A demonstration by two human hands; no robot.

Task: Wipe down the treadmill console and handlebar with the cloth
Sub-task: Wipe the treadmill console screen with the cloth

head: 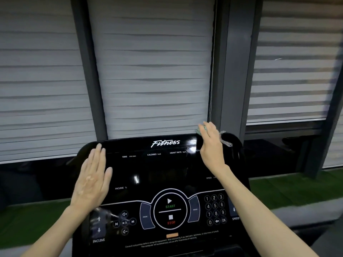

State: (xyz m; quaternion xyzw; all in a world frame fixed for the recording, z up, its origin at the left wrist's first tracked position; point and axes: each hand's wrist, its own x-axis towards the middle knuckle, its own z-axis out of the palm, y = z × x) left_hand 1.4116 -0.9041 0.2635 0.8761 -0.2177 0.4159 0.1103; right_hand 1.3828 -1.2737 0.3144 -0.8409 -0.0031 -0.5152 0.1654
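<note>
While the left hand lies flat on the console, fingers together, the right hand curls its fingers over the cloth at its top-right corner.

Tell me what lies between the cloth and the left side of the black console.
The left hand is spread flat over the left part of the glossy black treadmill console, in the way of a sweep from the green-and-grey cloth, which the right hand covers at the top right edge. Nothing else visible.
</note>
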